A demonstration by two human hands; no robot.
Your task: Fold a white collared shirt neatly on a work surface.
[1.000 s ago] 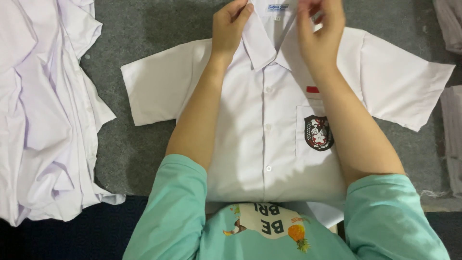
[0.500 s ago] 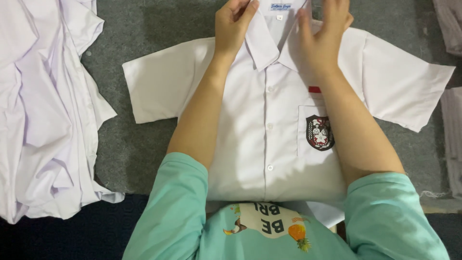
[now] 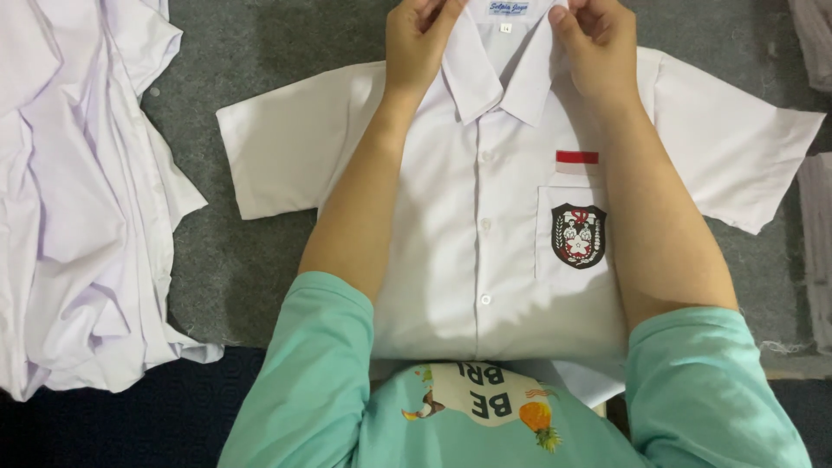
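Observation:
A white short-sleeved shirt [image 3: 485,251] lies face up and buttoned on a grey carpet, sleeves spread to both sides. It has a chest pocket with a dark crest badge [image 3: 578,236] and a small red and white strip above it. My left hand [image 3: 419,43] pinches the left side of the collar at the top. My right hand [image 3: 596,48] grips the right side of the collar. Both forearms lie over the shirt front. My teal sleeves fill the bottom of the view.
A heap of crumpled white shirts [image 3: 78,191] lies at the left. More white cloth [image 3: 816,251] shows at the right edge and top right corner. Grey carpet [image 3: 234,269] covers the floor, with a darker mat at the bottom left.
Both hands have shifted slightly outward on the collar, away from the top button area. The shirt itself has stayed flat in the same place.

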